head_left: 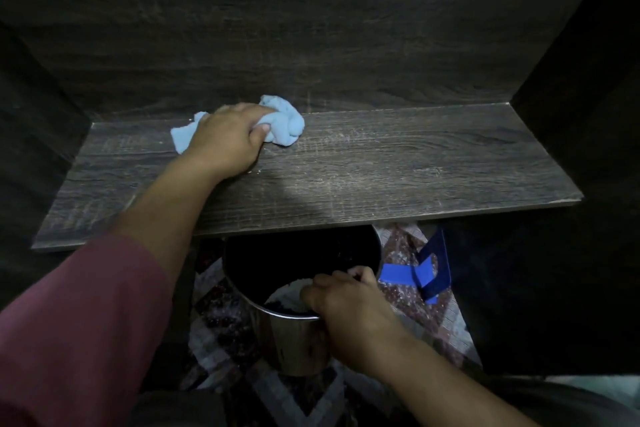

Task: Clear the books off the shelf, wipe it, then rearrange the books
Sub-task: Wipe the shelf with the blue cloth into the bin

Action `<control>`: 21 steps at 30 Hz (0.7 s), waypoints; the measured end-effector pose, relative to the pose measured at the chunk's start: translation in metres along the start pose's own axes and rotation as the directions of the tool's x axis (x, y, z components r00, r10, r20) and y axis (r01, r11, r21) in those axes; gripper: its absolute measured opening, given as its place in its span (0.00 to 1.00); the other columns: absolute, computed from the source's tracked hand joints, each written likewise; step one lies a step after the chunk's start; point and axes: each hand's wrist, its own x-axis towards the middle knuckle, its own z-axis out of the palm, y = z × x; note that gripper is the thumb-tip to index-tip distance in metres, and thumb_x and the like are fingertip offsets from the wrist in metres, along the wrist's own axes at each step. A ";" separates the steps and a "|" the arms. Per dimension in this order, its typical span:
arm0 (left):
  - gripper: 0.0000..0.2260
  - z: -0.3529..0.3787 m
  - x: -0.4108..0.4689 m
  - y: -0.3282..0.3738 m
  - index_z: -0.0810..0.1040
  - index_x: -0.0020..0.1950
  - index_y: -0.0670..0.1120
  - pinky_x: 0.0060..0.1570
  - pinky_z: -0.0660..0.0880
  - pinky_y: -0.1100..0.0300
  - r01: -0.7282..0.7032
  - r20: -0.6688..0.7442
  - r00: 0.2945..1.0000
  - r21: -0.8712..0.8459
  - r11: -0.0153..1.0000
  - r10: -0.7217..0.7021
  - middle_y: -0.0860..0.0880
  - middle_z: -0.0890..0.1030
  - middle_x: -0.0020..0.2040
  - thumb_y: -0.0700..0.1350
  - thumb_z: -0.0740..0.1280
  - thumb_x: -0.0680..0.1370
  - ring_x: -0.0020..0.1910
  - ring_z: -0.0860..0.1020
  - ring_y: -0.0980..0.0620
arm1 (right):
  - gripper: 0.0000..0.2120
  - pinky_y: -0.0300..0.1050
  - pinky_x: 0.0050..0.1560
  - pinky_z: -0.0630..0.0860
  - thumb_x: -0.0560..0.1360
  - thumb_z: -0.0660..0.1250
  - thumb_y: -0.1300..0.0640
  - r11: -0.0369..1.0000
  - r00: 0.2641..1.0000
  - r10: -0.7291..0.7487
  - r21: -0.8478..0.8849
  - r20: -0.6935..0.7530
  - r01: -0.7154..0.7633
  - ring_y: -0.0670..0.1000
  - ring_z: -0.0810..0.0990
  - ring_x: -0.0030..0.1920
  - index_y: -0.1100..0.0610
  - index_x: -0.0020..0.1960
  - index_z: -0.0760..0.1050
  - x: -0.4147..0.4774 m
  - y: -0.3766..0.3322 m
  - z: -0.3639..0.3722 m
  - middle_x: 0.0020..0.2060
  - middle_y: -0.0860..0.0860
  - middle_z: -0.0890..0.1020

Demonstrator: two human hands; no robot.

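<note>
Left hand point(227, 140) clenches a crumpled light-blue cloth point(284, 123), pressed on the dark wood-grain shelf point(381, 166) near its back-left. Right hand point(343, 302), below the shelf's front edge, has fingers curled over the shiny metal bucket's point(298, 340) rim.

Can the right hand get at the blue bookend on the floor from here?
Probably yes. The blue bookend sits just beside the metal bin, near the right hand, nothing between them. But that hand grips the bin's rim and must let go first.

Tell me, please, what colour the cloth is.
The cloth is light blue, clearest in the head view.
</note>
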 end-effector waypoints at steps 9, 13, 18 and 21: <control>0.13 -0.024 -0.023 0.021 0.77 0.65 0.53 0.56 0.67 0.58 0.021 0.225 0.974 -0.137 0.990 0.011 0.50 0.79 0.62 0.46 0.61 0.82 0.61 0.75 0.48 | 0.14 0.53 0.56 0.63 0.67 0.71 0.56 0.998 0.997 -0.006 -0.055 0.070 0.010 0.54 0.76 0.53 0.50 0.52 0.76 0.002 -0.011 -0.006 0.48 0.48 0.78; 0.14 -0.034 -0.039 0.010 0.80 0.63 0.50 0.54 0.73 0.53 -0.034 -0.138 0.990 -0.118 0.992 0.017 0.45 0.81 0.56 0.45 0.62 0.79 0.55 0.78 0.41 | 0.15 0.52 0.60 0.58 0.74 0.65 0.57 0.995 0.995 0.009 -0.103 0.103 0.002 0.54 0.71 0.60 0.51 0.60 0.73 0.003 -0.019 -0.013 0.55 0.48 0.75; 0.14 -0.042 -0.066 -0.026 0.79 0.63 0.47 0.50 0.74 0.44 0.311 -0.396 0.882 0.080 0.947 -0.256 0.38 0.76 0.56 0.45 0.65 0.78 0.52 0.75 0.34 | 0.13 0.51 0.61 0.57 0.74 0.63 0.57 0.995 0.995 0.021 -0.102 0.100 -0.011 0.52 0.71 0.59 0.50 0.59 0.72 0.002 -0.018 -0.014 0.54 0.47 0.74; 0.17 -0.039 -0.085 -0.047 0.75 0.68 0.46 0.58 0.68 0.44 0.525 -0.338 0.821 0.128 0.842 -0.460 0.34 0.73 0.62 0.46 0.63 0.79 0.58 0.72 0.32 | 0.13 0.51 0.61 0.58 0.74 0.64 0.55 0.995 0.994 0.029 -0.095 0.101 -0.020 0.52 0.71 0.59 0.50 0.58 0.72 0.003 -0.016 -0.015 0.54 0.47 0.74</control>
